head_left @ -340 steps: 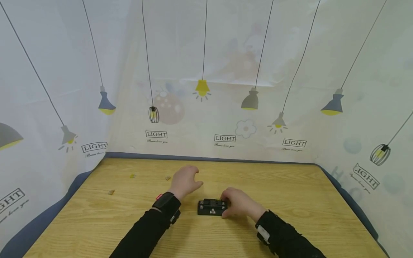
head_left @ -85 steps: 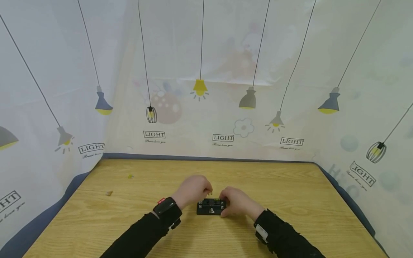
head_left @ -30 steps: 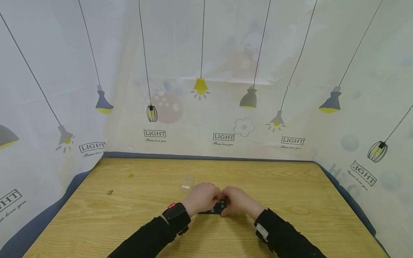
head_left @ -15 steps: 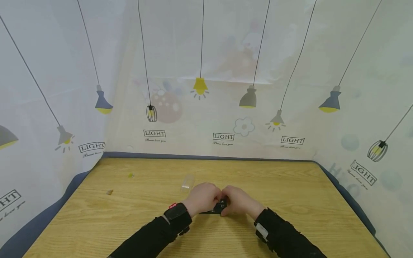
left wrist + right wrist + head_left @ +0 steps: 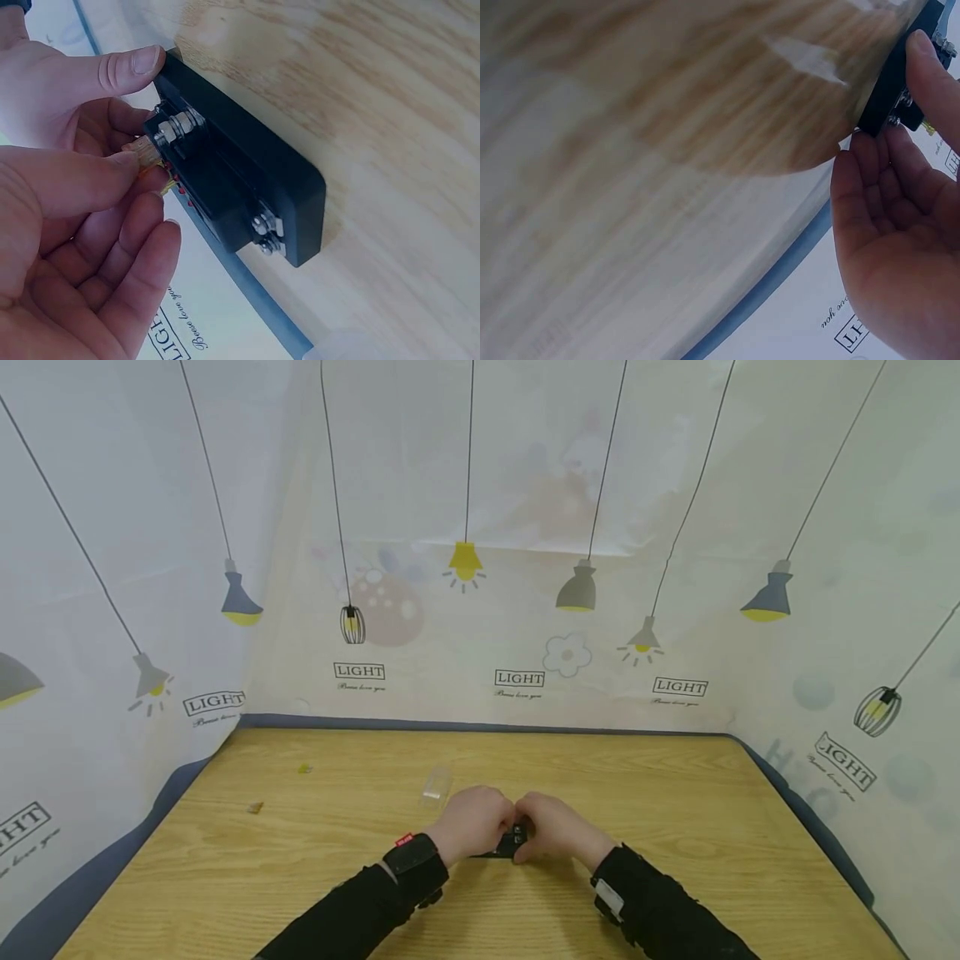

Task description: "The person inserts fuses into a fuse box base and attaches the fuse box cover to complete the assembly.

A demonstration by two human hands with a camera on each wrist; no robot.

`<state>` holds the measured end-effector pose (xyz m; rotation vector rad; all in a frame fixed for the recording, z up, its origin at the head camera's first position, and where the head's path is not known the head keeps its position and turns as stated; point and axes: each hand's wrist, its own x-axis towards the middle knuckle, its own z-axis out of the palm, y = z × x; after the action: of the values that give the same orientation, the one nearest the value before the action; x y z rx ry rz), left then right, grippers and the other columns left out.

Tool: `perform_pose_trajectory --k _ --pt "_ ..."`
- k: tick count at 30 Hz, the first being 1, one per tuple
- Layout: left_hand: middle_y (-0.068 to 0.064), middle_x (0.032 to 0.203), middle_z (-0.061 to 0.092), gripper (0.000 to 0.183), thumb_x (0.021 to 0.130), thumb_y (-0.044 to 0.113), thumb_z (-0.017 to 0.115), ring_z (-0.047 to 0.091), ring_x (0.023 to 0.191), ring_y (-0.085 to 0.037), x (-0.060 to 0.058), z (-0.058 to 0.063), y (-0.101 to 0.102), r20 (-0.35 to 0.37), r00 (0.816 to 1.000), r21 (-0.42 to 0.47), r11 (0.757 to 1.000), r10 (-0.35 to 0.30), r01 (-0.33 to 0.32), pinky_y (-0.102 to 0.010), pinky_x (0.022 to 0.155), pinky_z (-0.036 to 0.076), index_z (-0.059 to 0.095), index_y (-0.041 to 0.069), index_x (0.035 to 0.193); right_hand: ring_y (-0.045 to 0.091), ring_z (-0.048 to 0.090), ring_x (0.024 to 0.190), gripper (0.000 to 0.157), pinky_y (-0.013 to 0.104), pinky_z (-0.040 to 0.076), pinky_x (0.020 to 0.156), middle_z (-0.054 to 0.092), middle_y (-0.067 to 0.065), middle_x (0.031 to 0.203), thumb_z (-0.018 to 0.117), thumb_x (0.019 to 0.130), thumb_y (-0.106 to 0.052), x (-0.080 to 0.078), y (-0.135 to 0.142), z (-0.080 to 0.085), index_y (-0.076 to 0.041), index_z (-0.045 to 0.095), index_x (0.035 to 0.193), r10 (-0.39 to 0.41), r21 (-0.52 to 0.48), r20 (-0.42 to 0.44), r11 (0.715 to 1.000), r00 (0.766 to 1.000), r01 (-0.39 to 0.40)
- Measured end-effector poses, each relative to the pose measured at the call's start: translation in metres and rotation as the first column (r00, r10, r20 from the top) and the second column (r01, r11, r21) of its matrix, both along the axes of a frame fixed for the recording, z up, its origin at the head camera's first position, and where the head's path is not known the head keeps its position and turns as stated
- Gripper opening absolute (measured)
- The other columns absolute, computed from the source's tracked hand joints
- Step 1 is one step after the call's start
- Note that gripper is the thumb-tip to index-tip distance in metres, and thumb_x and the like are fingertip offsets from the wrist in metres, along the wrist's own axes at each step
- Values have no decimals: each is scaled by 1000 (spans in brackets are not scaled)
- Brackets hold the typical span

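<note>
In the head view a black fuse block [image 5: 504, 845] lies on the table, largely hidden behind my left hand [image 5: 474, 820]. My left thumb and fingers pinch a small translucent amber blade fuse [image 5: 144, 150] at the block's slotted side, beside metal terminal screws [image 5: 180, 127]. Its inner end is hidden. Red dots and a yellow piece [image 5: 169, 184] show along the same side. My right hand [image 5: 557, 831] grips the block's right end, with the thumb [image 5: 924, 56] along the near side and fingertips at the other.
A clear plastic cover [image 5: 437, 787] lies just behind my left hand. Farther left on the wooden table are a small yellow piece [image 5: 304, 768] and a small amber piece [image 5: 256, 807]. A printed cloth backdrop [image 5: 450, 693] surrounds the back and sides.
A third small piece left the table between the two oldest frames. My left hand then came right, onto the block, exposing the clear cover. Over the last second it barely moves; the right hand stays put.
</note>
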<state>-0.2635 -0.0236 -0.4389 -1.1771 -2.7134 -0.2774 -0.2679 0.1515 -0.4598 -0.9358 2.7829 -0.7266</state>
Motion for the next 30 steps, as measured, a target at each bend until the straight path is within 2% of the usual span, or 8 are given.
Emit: perform_pose_trajectory --k 14,25,30 --pt "9 54 36 36 84 9 63 36 51 -7 1 -4 3 -97 995 -33 999 3 -6 -20 49 30 44 20 56 13 44 69 37 28 38 62 52 -1 81 85 64 -22 -1 0 -2 -13 61 91 -2 8 -24 1000 1000 2" --pt "8 54 33 36 79 9 70 35 52 -7 2 0 8 -84 996 -100 994 34 -42 -20 48 31 44 20 56 11 44 68 37 26 39 61 53 -3 81 85 64 -21 -2 1 -2 -15 63 93 22 -19 -9 1000 1000 -23" --pt "9 54 36 34 76 10 72 38 51 -6 2 2 9 -102 994 -119 992 32 -44 -21 47 33 46 20 56 10 46 71 38 27 41 65 55 -4 84 85 63 -21 -2 0 -2 -16 64 95 19 -24 -1 1000 1000 -19"
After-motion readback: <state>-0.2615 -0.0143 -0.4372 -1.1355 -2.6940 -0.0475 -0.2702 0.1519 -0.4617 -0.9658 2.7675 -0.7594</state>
